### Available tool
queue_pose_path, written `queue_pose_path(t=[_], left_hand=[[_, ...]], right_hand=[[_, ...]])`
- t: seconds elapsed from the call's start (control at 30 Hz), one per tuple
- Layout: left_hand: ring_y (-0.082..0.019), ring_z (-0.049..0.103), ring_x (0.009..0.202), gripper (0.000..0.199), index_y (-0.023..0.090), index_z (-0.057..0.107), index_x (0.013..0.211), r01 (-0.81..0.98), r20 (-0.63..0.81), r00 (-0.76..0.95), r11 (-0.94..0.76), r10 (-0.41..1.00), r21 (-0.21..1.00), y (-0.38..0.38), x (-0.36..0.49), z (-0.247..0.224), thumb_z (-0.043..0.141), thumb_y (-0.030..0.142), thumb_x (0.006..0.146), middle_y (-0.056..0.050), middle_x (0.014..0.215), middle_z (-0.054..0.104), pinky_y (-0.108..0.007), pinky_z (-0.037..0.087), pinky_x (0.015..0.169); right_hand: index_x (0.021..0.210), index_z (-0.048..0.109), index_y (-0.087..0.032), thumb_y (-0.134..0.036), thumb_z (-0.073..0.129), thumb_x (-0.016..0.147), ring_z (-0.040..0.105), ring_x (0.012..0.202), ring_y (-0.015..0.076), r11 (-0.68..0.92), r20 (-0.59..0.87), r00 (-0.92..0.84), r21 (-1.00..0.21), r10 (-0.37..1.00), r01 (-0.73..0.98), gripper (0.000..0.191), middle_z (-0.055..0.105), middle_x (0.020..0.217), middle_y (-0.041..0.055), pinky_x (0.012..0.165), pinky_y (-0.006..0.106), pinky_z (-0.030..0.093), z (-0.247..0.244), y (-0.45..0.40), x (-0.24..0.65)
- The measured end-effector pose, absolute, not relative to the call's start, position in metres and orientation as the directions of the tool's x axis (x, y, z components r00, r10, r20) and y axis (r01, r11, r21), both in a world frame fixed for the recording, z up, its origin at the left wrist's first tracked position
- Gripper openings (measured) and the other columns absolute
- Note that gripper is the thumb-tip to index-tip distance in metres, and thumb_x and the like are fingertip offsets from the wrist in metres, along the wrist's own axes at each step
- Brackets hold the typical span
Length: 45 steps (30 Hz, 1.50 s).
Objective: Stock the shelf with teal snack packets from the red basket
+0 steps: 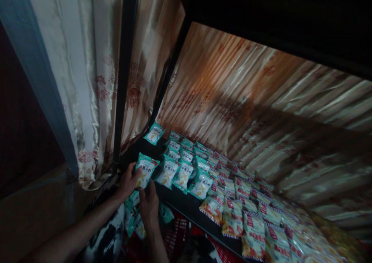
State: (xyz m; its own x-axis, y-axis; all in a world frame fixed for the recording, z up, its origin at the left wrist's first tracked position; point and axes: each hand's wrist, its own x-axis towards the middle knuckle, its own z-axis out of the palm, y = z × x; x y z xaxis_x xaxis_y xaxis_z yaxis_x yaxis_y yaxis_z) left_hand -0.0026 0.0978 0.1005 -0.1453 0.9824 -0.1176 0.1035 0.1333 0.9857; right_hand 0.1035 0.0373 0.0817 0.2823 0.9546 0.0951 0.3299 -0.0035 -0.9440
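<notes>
Honestly, that green bag (147, 170) looks light, crushable
Your left hand (128, 182) grips it at 9 o'clock; right hand (149, 206)'s near 6, grasp unclear. Pinch seams gently.

Your shot's pretty dim, with a warm glow through the curtain (221, 84) and near-black up top. You've got sheen on the snack packs (184, 173), soft blur lower right, and maybe some wide-angle stretch at the edges.
</notes>
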Motion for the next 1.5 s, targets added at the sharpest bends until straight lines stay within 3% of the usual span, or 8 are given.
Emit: queue_pose_path(t=[0.13,0.37,0.57,0.83,1.1,1.5], left_hand=[[-0.023,0.064,0.087,0.048,0.019,0.053,0.113,0.209,-0.074,-0.111,0.096,0.991,0.973,0.115,-0.005,0.103,0.045,0.053,0.081,-0.007,0.096,0.067,-0.032,0.048,0.076],[-0.024,0.063,0.096,0.053,0.016,0.051,0.121,0.253,-0.027,-0.128,0.059,0.991,0.966,0.143,0.003,0.096,0.040,0.052,0.084,-0.010,0.109,0.065,-0.035,0.048,0.081],[-0.025,0.059,0.106,0.050,0.015,0.051,0.123,0.222,-0.020,-0.166,0.057,0.986,0.973,0.160,0.012,0.087,0.042,0.047,0.084,-0.012,0.114,0.063,-0.039,0.046,0.089],[-0.026,0.054,0.115,0.062,0.012,0.040,0.133,0.179,0.065,-0.123,-0.043,0.990,0.983,0.176,0.014,0.069,0.048,0.043,0.079,-0.015,0.128,0.055,-0.042,0.044,0.094],[-0.027,0.053,0.116,0.064,0.011,0.039,0.133,0.229,0.111,-0.130,-0.079,0.985,0.970,0.205,0.023,0.056,0.048,0.044,0.079,-0.016,0.129,0.053,-0.043,0.043,0.095],[-0.027,0.051,0.119,0.061,0.011,0.042,0.132,0.329,0.233,-0.099,-0.189,0.967,0.925,0.246,0.033,0.040,0.046,0.045,0.082,-0.016,0.130,0.052,-0.044,0.040,0.099]], right_hand=[[0.130,0.049,-0.012,-0.035,0.053,0.079,0.060,0.106,0.0233,0.034,0.153,0.326,-0.938,0.933,0.344,0.056,0.063,0.118,0.0131,0.088,0.033,0.048,0.080,0.050,0.094],[0.133,0.041,-0.003,-0.031,0.049,0.076,0.057,0.113,0.0262,0.023,0.144,0.367,-0.949,0.919,0.314,0.064,0.052,0.130,0.0216,0.092,0.039,0.047,0.081,0.075,0.087],[0.134,0.041,-0.007,-0.028,0.050,0.074,0.052,0.119,0.0249,0.017,0.146,0.404,-0.952,0.903,0.307,0.064,0.047,0.135,0.0186,0.097,0.038,0.044,0.069,0.098,0.089],[0.136,0.037,-0.006,-0.027,0.048,0.077,0.044,0.126,0.0270,0.029,0.156,0.379,-0.947,0.912,0.321,0.063,0.042,0.138,0.0209,0.102,0.043,0.038,0.050,0.122,0.091],[0.136,0.035,-0.001,-0.025,0.043,0.078,0.036,0.131,0.0285,0.036,0.205,0.409,-0.922,0.889,0.385,0.063,0.038,0.140,0.0231,0.105,0.048,0.032,0.045,0.146,0.091],[0.135,0.037,-0.003,-0.021,0.037,0.078,0.036,0.132,0.0250,0.002,0.200,0.460,-0.918,0.865,0.397,0.060,0.040,0.140,0.0206,0.107,0.044,0.030,0.039,0.178,0.091]])
